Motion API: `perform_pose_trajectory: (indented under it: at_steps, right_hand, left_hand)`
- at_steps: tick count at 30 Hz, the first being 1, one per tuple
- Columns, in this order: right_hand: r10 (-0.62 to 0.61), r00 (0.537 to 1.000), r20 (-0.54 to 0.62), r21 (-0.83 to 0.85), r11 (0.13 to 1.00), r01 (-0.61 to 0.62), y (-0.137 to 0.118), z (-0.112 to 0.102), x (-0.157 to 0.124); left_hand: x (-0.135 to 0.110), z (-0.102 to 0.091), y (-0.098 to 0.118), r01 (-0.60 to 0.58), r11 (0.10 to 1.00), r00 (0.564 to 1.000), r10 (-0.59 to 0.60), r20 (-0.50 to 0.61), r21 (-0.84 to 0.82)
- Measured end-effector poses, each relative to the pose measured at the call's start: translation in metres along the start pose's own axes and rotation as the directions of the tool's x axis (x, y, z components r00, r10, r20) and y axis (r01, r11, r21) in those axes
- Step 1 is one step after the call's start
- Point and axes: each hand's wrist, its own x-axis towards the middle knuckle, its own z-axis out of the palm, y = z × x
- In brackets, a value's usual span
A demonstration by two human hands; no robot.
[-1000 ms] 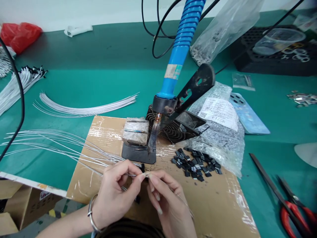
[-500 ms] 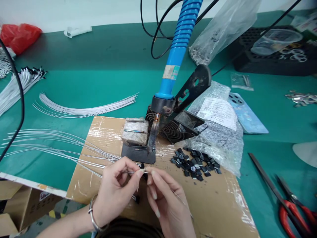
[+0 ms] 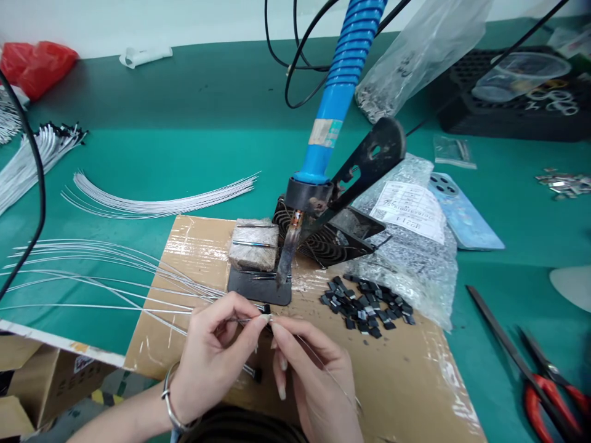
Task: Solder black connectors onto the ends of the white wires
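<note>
Table edge (image 3: 60, 343): slants down at lower left, well short of my left hand (image 3: 221, 351).
White wires (image 3: 184, 283): cross the cardboard's (image 3: 378, 378) left edge, reaching behind that hand.
Left grip: thumb and forefinger pinched narrow on a slender wire (image 3: 242, 320), mostly hidden.
Soldering iron (image 3: 289, 246): beyond my fingertips, a gap between.
Right hand (image 3: 318, 369): pinching a thin strand (image 3: 330, 372) beside the left fingertips.
Black pieces (image 3: 367, 304): near, to its right; cardboard stretches toward the scissors (image 3: 545, 394).

My metal bangle (image 3: 166, 395) shines at lower left; the white wires (image 3: 106, 248) at mid-left look smooth. Above centre, the soldering-iron handle (image 3: 344, 80) is glossy plastic; right of centre, crinkled plastic packaging (image 3: 406, 261).
</note>
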Motion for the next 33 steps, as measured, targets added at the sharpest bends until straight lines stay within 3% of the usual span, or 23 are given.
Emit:
perform_pose_trajectory:
  at_steps: [8,23,30,33]
  right_hand:
    - [0.000,1.000,0.006,0.010,1.000,0.000,0.000,0.001,-0.001]
    - [0.002,1.000,0.019,-0.005,1.000,-0.002,-0.003,-0.001,-0.001]
    - [0.027,0.988,0.153,0.007,1.000,-0.028,-0.005,-0.011,0.005]
    - [0.045,0.991,0.129,0.002,0.999,-0.046,-0.008,-0.010,0.004]
  left_hand:
    - [-0.002,-0.002,0.000,-0.101,0.992,0.995,0.102,-0.006,0.070]
    - [-0.003,-0.003,0.002,-0.179,0.973,0.984,0.180,0.006,0.143]
    - [-0.003,-0.004,0.002,-0.227,0.951,0.974,0.225,0.031,0.211]
    - [-0.002,-0.003,0.002,-0.238,0.946,0.971,0.238,0.027,0.218]
